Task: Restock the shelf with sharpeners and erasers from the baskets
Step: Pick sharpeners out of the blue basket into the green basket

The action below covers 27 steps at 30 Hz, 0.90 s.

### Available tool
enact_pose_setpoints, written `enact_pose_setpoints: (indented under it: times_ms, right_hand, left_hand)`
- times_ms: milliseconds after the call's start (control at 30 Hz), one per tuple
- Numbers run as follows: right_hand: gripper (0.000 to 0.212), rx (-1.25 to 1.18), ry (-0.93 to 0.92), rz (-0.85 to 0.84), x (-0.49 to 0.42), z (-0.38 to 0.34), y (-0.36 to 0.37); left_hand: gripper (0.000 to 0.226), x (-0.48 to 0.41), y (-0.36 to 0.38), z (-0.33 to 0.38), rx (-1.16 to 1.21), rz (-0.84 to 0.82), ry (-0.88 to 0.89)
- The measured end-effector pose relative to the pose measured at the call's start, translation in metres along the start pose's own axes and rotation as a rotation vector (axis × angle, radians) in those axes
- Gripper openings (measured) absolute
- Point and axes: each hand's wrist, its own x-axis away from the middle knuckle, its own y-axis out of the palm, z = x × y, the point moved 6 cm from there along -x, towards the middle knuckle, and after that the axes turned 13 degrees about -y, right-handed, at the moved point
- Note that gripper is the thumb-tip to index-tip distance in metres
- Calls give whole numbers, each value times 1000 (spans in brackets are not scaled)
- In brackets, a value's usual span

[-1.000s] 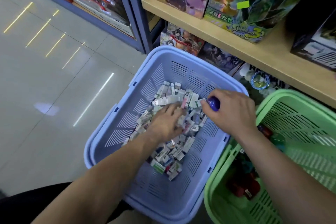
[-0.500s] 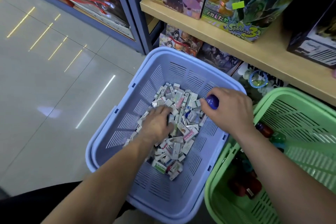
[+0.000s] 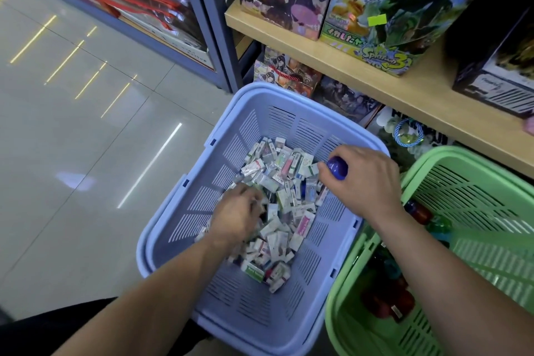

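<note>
A blue basket (image 3: pixel 289 101) on the floor holds a heap of several small wrapped erasers (image 3: pixel 283 199). My left hand (image 3: pixel 237 217) is down in the heap at its left side, fingers curled into the erasers; motion blur hides whether it holds any. My right hand (image 3: pixel 364 182) hovers over the basket's right rim and grips a round purple sharpener (image 3: pixel 336 167). To the right stands a green basket (image 3: pixel 468 159) with several red, green and blue sharpeners (image 3: pixel 416 211) inside.
A wooden shelf (image 3: pixel 404 89) runs above the baskets, loaded with printed boxes (image 3: pixel 375 9). Below it sit more packaged goods (image 3: pixel 289 72). A grey shelf post (image 3: pixel 211 37) stands at the left, with tiled floor (image 3: pixel 86 153) beyond.
My left hand has drawn back and leftward through the eraser heap, stirring the pieces. My right hand has kept its place with the purple sharpener.
</note>
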Motion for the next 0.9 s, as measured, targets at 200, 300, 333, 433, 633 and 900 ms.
enact_pose_setpoints:
  times_ms: [200,300,333,433,633,900]
  right_hand:
    - [29,7,11,3,-1,0,-1]
    - [29,6,18,-1,0,1,-1]
    - [29,7,17,2,0,1,0]
    - [29,18,20,6,-1,2,0]
    - [30,23,27,-4,-1,3,2]
    - [31,15,35,3,-1,4,1]
  left_hand:
    - [33,-36,10,-4,1,33,-166]
    - [47,-33,19,3,96,-27,-179]
    - [45,-34,19,5,65,-13,-168]
    - [51,-34,28,9,-14,-74,-142]
    - [65,-28,40,13,196,-142,-199]
    - [65,-47,52,4,338,-243,-311]
